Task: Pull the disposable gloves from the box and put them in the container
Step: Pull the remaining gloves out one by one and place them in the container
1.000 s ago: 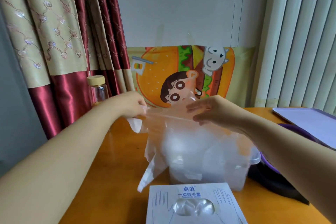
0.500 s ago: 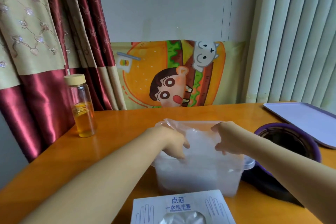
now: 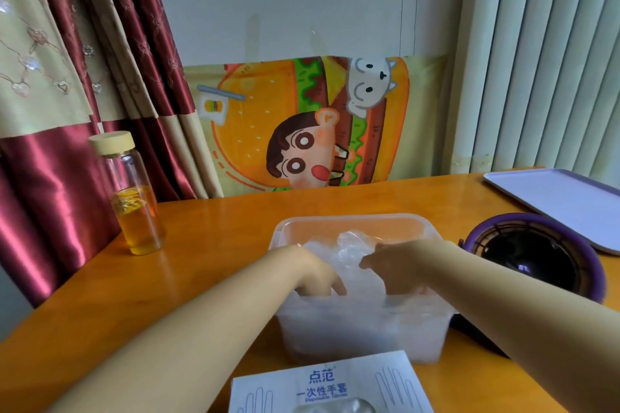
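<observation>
- Box (image 3: pixel 330 386): white and flat, at the near edge of the table (image 3: pixel 218 245), cut off by the bottom of the frame. Blue print reads "点范" and below it "一次性手套". A smaller line underneath is too blurred to read. A hand outline is drawn on each side, and clear film shows in the opening at the very bottom.
- Container (image 3: pixel 352 221): a frosted plastic tub just beyond the box, lid off. Crumpled clear gloves (image 3: pixel 355 245) fill it, bunched highest in the middle.
- Left hand (image 3: pixel 315 275): inside the container at its near left, knuckles up, fingers pointing down into the gloves.
- Right hand (image 3: pixel 396 268): inside at the near right, thumb pointing left towards the other hand, fingers bent down into the pile.
- The near wall hides the fingertips of both hands, so I cannot tell whether they grip the film or only press on it.
- Right of the container, touching or nearly so: a round purple-rimmed bowl (image 3: pixel 533 255), black inside.
- Left, well apart: a glass bottle (image 3: pixel 134 198) with a cream cap, upright, partly filled with amber liquid.
- Far right: a pale lilac tray (image 3: pixel 563 201).
- Beyond the table: a burger cartoon poster (image 3: pixel 302 124) on the wall, red and beige curtain (image 3: pixel 50 111) left, vertical blinds (image 3: pixel 543 60) right.
</observation>
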### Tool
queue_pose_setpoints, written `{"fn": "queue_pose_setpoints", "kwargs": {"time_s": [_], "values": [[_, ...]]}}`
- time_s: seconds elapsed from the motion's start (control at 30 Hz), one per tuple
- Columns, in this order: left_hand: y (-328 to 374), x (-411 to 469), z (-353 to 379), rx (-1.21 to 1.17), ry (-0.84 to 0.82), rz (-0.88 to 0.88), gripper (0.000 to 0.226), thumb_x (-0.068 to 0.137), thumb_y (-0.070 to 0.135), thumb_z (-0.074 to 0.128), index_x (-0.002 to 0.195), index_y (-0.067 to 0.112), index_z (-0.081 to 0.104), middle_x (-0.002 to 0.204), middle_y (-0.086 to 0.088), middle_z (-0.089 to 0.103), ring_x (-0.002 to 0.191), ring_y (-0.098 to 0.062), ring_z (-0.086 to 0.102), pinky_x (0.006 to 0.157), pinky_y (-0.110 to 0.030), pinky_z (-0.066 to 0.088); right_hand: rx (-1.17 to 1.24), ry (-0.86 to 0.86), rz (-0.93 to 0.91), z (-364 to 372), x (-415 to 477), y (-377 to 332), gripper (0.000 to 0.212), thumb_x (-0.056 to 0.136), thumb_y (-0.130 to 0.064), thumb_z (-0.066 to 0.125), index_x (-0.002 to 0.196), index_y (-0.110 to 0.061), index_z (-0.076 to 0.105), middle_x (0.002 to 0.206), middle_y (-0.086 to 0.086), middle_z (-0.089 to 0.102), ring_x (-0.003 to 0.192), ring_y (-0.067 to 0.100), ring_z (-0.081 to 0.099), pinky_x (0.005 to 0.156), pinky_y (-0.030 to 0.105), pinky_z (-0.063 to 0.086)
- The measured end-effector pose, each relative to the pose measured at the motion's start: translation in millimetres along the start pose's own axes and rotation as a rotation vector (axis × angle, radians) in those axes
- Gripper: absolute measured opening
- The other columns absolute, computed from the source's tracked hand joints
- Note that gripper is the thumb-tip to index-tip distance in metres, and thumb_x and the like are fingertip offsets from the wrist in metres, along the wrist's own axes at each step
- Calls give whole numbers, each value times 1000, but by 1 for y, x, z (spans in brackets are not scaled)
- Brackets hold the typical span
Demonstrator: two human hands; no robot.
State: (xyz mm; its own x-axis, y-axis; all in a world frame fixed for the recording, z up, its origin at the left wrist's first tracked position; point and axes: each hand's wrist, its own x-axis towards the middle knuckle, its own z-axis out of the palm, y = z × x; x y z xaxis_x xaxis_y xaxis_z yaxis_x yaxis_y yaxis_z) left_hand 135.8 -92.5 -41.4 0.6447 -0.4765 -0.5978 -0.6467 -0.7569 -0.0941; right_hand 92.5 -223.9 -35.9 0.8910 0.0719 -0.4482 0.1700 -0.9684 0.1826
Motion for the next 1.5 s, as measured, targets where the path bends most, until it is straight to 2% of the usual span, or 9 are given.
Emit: {"fn": "queue_pose_setpoints", "kwargs": {"time_s": [0.17,0.3,0.4,0.53,0.63,0.77,0.9,1.03,1.5], "values": [[0,7,6,71,-39,22,48,103,22,35,150,26,30,156,-1,30,141,-25,28,113,-42,21,-121,-74,8,15,20,3,46,103,-24,29,148,-13,26,148,13,34,131,31,39,104,36,33],[0,-9,7,7,4,9,51,101,18,41,151,25,30,156,-2,29,140,-24,31,108,-35,31,42,28,-13,11,10,1,57,98,-27,46,148,-10,25,148,11,36,132,27,39,107,33,34],[-7,-31,3,-89,217,51,50,100,27,47,148,23,35,154,1,34,137,-20,37,107,-30,32,116,233,-23,4,-13,1,68,89,-38,61,146,-14,32,146,4,41,131,23,40,107,33,36],[-12,-79,10,-445,652,185,40,96,19,54,135,23,52,132,7,57,117,-6,55,99,-22,44,268,744,-142,-7,-62,-10,37,87,-34,64,123,-23,60,114,-8,65,83,4,55,72,19,47],[-7,-121,41,-622,815,291,23,94,18,58,112,31,63,105,21,63,90,11,57,73,-4,44,350,742,-343,7,-95,-32,20,88,-28,64,108,-28,67,96,-15,67,71,-5,55,68,12,47],[-2,-140,83,-583,612,253,27,89,34,65,115,37,59,111,20,62,97,10,58,86,-9,46,249,406,-486,44,-98,-52,25,90,-28,62,114,-32,65,110,-14,64,70,-10,50,62,2,39],[6,-124,120,-300,389,184,82,81,57,66,148,36,25,150,19,30,135,-3,31,108,-21,29,170,372,-477,64,-83,-61,36,90,-26,62,124,-37,60,117,-9,51,76,-3,44,64,4,33],[7,-114,132,-311,315,194,86,82,60,62,151,33,20,157,17,18,142,-8,18,116,-31,23,161,334,-494,70,-75,-68,26,92,-27,59,116,-30,67,112,-5,53,97,15,54,80,21,47],[5,-111,134,-396,356,215,77,81,56,66,145,36,28,150,16,33,135,-9,28,111,-31,28,154,639,-419,61,-84,-62,14,98,-28,48,105,-22,58,102,-10,46,79,16,53,67,25,45]]}}
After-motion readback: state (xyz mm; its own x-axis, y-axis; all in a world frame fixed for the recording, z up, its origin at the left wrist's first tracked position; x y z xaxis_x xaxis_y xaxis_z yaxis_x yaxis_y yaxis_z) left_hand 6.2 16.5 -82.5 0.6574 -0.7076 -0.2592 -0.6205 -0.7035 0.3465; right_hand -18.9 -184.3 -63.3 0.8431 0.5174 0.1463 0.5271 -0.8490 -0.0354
